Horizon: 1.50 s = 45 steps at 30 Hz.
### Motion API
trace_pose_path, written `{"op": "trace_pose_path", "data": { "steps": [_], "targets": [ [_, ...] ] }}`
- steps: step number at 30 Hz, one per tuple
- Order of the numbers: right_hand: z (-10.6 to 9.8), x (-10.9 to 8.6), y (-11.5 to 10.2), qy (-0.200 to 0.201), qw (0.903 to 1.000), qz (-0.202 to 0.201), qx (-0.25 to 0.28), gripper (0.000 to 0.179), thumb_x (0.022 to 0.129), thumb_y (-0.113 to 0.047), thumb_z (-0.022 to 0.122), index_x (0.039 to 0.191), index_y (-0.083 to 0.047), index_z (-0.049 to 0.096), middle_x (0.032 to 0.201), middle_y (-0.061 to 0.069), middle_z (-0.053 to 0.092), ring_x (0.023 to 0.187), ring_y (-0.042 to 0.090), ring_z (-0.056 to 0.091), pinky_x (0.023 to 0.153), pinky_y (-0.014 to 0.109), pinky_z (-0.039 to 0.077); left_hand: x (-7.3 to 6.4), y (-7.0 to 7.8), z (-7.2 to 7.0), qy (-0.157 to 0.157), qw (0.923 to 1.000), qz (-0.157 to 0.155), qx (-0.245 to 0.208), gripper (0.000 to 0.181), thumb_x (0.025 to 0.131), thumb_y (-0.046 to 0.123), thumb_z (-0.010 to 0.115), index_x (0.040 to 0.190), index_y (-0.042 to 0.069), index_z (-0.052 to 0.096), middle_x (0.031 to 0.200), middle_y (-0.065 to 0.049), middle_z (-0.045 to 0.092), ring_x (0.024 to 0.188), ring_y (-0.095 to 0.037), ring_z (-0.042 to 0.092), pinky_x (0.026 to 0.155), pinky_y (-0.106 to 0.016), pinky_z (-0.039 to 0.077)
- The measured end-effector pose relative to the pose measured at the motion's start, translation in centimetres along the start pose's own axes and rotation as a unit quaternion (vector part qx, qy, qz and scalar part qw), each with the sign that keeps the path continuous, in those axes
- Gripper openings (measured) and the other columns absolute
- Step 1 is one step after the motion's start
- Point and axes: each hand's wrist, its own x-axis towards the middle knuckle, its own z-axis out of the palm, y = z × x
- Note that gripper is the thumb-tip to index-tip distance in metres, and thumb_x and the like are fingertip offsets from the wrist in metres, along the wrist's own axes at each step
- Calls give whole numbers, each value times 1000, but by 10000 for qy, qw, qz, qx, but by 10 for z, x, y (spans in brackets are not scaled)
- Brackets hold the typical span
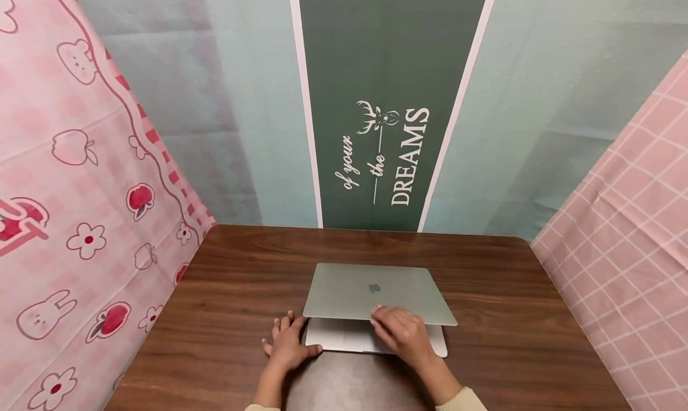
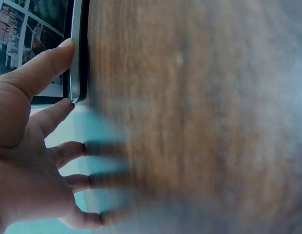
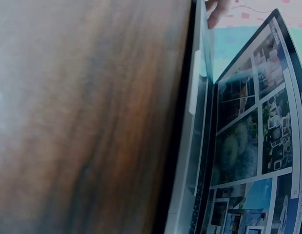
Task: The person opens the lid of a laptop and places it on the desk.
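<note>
A silver laptop (image 1: 344,291) stands partly open on the wooden table, its lid tilted low over the base (image 1: 326,334). My right hand (image 1: 405,336) holds the lid's front edge near the middle, fingers curled over it. Beside the left front corner of the base, my left hand (image 1: 288,346) spreads its fingers on the tabletop. Its thumb touches the front edge, and the index finger reaches the corner in the left wrist view. Pictures glow on the lit screen (image 3: 241,146) in the right wrist view; the lid hides most of the keyboard from the head view.
The brown wooden table (image 1: 226,315) has a rounded far edge. Behind it hangs a green curtain (image 1: 376,52) with white lettering. Pink patterned cloths hang at the left (image 1: 107,232) and right (image 1: 618,238).
</note>
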Motion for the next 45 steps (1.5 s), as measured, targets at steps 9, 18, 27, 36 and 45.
{"op": "trace_pose_path", "data": {
  "steps": [9, 18, 27, 36, 45],
  "targets": [
    [-1, 8, 6, 25, 9999, 70, 112, 20, 91, -17, 59, 85, -1, 69, 81, 6, 68, 69, 19, 66, 58, 30, 53, -1, 1, -1, -6, 10000, 7, -30, 75, 61, 30, 84, 128, 13, 56, 142, -24, 32, 129, -52, 15, 85, -78, 2],
    [-3, 18, 13, -44, 9999, 100, 101, 18, 91, -19, 59, 85, -5, 69, 79, 4, 68, 65, 16, 65, 53, 32, 52, 0, 1, -2, 7, 10000, 60, -30, 75, 60, 31, 83, 128, 14, 56, 142, -25, 32, 129, -52, 15, 85, -77, 3],
    [-6, 28, 19, -322, 9993, 160, 75, 20, 92, -21, 57, 86, -8, 71, 80, 0, 67, 68, 16, 64, 55, 33, 52, -1, 1, -2, -59, 10000, 19, -76, 75, 61, 32, 83, 129, 15, 55, 142, -25, 32, 130, -52, 14, 85, -78, 3],
    [-7, 34, 25, -510, 9986, 166, 30, 21, 92, -21, 57, 83, -8, 70, 79, 1, 65, 69, 16, 63, 56, 32, 52, 0, 1, -1, -81, 9999, 24, -83, 76, 61, 33, 83, 129, 15, 55, 142, -25, 31, 130, -52, 13, 85, -78, 2],
    [-7, 43, 32, -825, 9961, 184, -265, 23, 93, -21, 53, 83, -8, 69, 80, 2, 63, 71, 16, 61, 56, 31, 51, -2, 1, 2, 38, 10000, 12, 7, 76, 61, 30, 84, 129, 16, 55, 142, -24, 31, 130, -51, 14, 85, -78, 2]
  ]
}}
